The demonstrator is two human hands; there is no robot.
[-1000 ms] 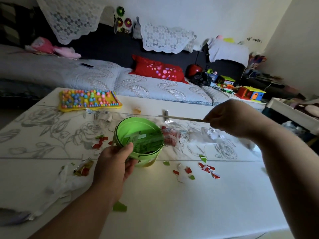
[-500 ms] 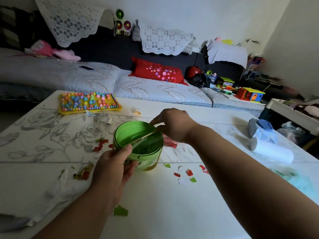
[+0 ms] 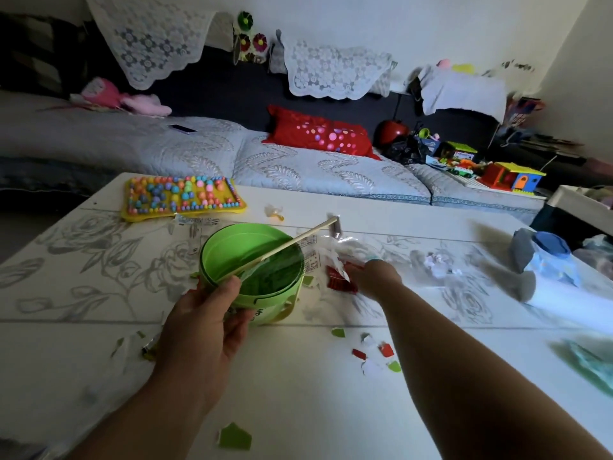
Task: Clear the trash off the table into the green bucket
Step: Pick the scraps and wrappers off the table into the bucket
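The green bucket (image 3: 225, 257) stands on the white table (image 3: 298, 410), and my left hand (image 3: 202, 323) grips its near rim and side. A thin wooden stick (image 3: 298, 239) leans in the bucket, its far end poking out over the right rim. Just right of the bucket, my right hand (image 3: 378, 277) closes on a red wrapper (image 3: 338, 282) tangled with clear plastic. Small red, green and white scraps (image 3: 378, 353) lie in front of the bucket. A larger green scrap (image 3: 234, 436) sits near the table's front edge.
A yellow board of coloured pegs (image 3: 182, 197) lies at the back left. Crumpled paper (image 3: 438, 263) and a white roll (image 3: 564, 297) beside a blue-grey object (image 3: 544, 254) lie at the right. More scraps (image 3: 146, 346) sit left of the bucket. A sofa stands behind.
My right hand carried the stick over the bucket, let it go there, then moved right and down onto the red wrapper. The left hand has stayed on the bucket.
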